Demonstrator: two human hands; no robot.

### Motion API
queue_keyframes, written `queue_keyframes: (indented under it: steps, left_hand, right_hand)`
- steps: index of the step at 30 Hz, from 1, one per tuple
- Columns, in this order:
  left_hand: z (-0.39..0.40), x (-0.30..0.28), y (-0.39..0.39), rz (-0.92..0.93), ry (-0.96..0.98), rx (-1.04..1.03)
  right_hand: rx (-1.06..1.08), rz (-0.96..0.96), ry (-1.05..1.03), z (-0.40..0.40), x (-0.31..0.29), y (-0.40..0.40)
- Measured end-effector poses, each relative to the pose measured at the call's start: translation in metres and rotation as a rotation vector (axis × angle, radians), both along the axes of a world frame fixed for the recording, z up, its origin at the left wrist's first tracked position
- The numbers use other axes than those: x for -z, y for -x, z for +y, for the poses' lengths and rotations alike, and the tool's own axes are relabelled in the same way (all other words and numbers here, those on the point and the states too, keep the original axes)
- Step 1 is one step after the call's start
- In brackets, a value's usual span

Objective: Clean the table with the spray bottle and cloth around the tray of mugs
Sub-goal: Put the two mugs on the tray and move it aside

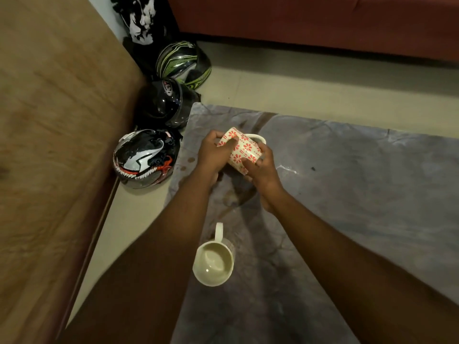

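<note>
Both of my hands hold one white mug with a red flower pattern (244, 148), tilted on its side above the grey table (360, 184). My left hand (213, 152) grips its base end. At the rim end, near the handle, my right hand (260, 167) wraps around it. Closer to me a plain cream mug (214, 261) stands upright on the table, handle pointing away. Dark stains and a wet patch (238, 194) mark the table under my hands. No spray bottle, cloth or tray is in view.
Three motorcycle helmets lie on the floor left of the table: a black, white and red one (145, 157), a black one (164, 103) and a green one (182, 62). A brown sofa (49, 145) fills the left. A red sofa (323, 18) runs along the back.
</note>
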State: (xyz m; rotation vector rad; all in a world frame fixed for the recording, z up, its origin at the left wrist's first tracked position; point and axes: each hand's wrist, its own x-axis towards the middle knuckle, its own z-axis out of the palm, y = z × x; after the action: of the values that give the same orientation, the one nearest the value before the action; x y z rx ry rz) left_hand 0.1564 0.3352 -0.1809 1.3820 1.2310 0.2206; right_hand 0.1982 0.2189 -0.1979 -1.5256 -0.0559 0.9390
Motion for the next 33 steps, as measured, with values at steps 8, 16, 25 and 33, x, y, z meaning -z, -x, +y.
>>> queue_keyframes:
  steps: [8, 16, 25, 33]
  left_hand:
    - [-0.034, -0.02, 0.065, -0.009, 0.132, 0.037]
    - [-0.058, -0.013, 0.088, 0.0, 0.292, 0.001]
    - [-0.052, -0.01, 0.096, -0.012, 0.34, -0.085]
    - [-0.056, -0.002, 0.102, 0.016, 0.34, -0.186]
  right_hand:
    - [0.08, 0.515, -0.306, -0.058, -0.003, 0.05]
    - [-0.227, -0.419, 0.075, -0.052, -0.041, 0.056]
    - [-1.079, -1.241, 0.529, -0.017, -0.056, 0.057]
    - [-1.167, -1.356, 0.422, -0.028, -0.033, 0.057]
